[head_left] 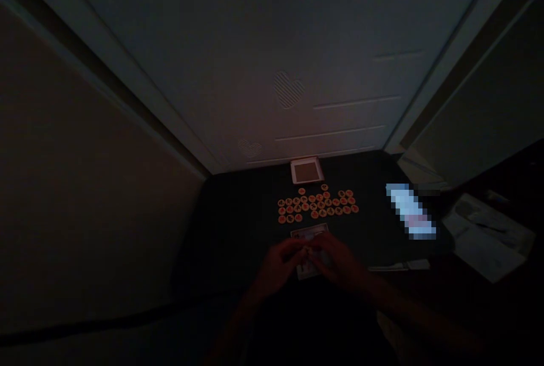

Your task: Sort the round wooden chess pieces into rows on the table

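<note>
The scene is very dark. My left hand [278, 267] and my right hand [340, 264] meet over a pale board or card [309, 234] on a small dark table [238, 224]. Fingers of both hands are curled together in a pinch on something small I cannot make out. Just beyond the hands lie several round orange game pieces [317, 204] spread in loose rows. Behind them sits a small square white-rimmed box [306, 171] at the table's far edge.
A pale door or panel with heart marks [289, 89] stands behind the table. A bright blurred rectangular object [410, 210] lies at the table's right. Papers or packaging [484, 235] lie further right. A wall closes the left side.
</note>
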Demonstrator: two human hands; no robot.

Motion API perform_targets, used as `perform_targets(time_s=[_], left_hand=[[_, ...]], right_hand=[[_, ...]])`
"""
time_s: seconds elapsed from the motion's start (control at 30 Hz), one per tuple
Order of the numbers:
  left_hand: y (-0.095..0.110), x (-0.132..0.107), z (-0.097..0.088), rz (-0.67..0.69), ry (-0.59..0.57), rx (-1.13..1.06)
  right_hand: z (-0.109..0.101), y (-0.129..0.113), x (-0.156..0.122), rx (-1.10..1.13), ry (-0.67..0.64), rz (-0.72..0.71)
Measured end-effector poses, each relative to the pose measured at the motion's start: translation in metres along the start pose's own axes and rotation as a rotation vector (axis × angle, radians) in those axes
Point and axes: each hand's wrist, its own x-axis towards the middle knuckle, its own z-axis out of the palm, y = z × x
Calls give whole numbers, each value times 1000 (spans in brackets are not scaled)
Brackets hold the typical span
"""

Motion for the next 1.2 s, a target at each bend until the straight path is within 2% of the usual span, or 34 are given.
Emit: perform_targets(time_s=[0.1, 0.27, 0.5, 0.87, 1.03, 1.2], left_hand=[[-1, 0, 2, 4, 23, -74], [3, -2, 5, -6, 17, -79], [-1, -2, 5, -25, 48, -82], [4, -5, 1, -38, 91, -108], [5, -7, -2, -37, 98, -122], [2, -9, -6, -21, 82, -30]], right_hand=[[0, -6, 4, 46, 19, 96], [-1, -15, 10, 233, 82, 342], [1, -16, 19, 550, 139, 514], [3, -7, 24, 640, 141, 639], [10, -11, 21, 775, 161, 672], [15, -20, 16, 955, 205, 750]])
